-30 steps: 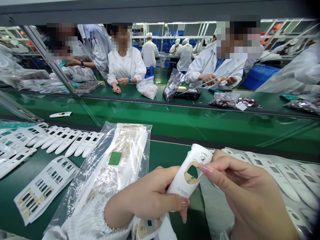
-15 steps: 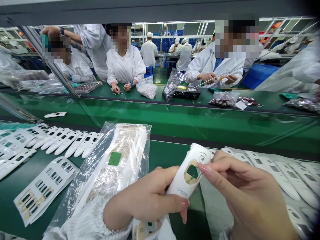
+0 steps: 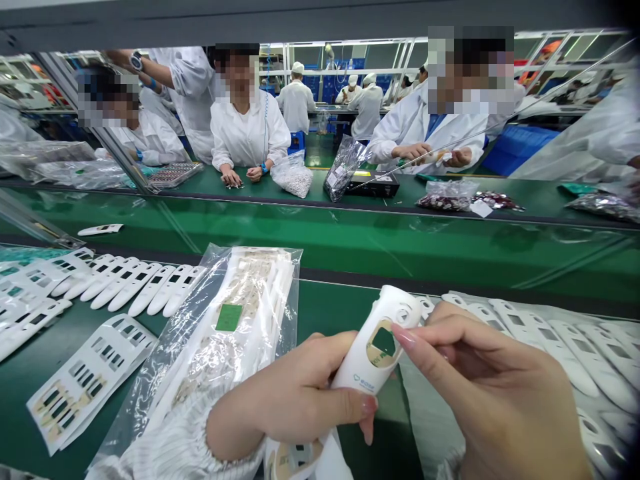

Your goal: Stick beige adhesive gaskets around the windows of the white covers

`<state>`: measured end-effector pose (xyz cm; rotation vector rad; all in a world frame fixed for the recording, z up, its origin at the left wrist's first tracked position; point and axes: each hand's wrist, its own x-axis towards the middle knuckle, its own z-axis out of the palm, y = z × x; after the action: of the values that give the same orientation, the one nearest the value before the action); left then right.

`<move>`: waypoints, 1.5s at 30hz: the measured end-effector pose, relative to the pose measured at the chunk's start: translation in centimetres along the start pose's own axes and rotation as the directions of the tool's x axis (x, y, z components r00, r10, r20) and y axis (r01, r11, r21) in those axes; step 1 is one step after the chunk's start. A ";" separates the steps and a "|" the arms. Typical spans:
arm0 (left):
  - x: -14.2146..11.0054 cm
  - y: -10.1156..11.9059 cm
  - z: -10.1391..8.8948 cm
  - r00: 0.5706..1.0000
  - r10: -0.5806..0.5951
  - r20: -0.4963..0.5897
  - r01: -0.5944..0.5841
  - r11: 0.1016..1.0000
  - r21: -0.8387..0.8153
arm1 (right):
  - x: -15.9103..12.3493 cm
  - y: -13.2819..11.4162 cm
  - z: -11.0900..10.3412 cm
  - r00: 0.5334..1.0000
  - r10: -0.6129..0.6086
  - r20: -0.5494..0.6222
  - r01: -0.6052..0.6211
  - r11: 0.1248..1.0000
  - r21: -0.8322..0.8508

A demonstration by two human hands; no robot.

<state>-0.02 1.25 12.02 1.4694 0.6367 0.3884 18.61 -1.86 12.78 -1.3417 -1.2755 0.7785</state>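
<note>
My left hand (image 3: 305,393) grips a white plastic housing (image 3: 367,365), fingers and thumb wrapped round its lower body beside blue lettering. The housing leans to the right at its upper end. A tan adhesive sticker (image 3: 386,359) with a dark opening sits in its oval recess. At the recess's right edge, my right hand (image 3: 493,380) is closed, its thumbnail on the sticker's edge; the forefinger's tip is hidden behind the thumb and the housing. Below my left wrist lies another white piece with a tan sticker (image 3: 295,457), partly covered by my arm.
A clear bag (image 3: 260,280) of sticker sheets lies left of my hands. Loose sticker sheets (image 3: 95,373) and a row of white housings (image 3: 120,283) are further left. More housings (image 3: 575,353) lie at right. Across the green divider (image 3: 350,233), people in white coats sit at another bench.
The view has shifted slightly. Both hands keep nearly the same hold on the housing and sticker. Across the bench, a co-worker's raised arm has moved.
</note>
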 end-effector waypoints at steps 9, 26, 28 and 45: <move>0.0 0.2 0.0 1.000 0.002 -0.010 -0.002 1.000 -0.004 | 0.2 0.1 -0.3 0.999 -0.038 0.006 0.039 0.998 -0.040; -0.1 0.4 0.1 1.000 0.004 0.000 -0.004 0.999 -0.054 | 0.1 -0.3 0.6 0.993 -0.072 -0.092 0.065 0.995 -0.074; -0.1 0.4 0.1 1.000 0.008 0.002 -0.007 0.999 -0.051 | 0.1 -0.3 0.6 0.992 -0.083 -0.093 0.077 0.995 -0.063; -0.2 0.5 0.1 1.000 0.024 0.003 -0.023 0.999 -0.047 | -0.4 -0.2 0.7 0.961 -0.266 -0.071 0.265 0.964 -0.019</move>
<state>-0.06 1.10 12.56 1.4341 0.6039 0.4159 17.84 -2.10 12.77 -1.1652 -1.3675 0.5318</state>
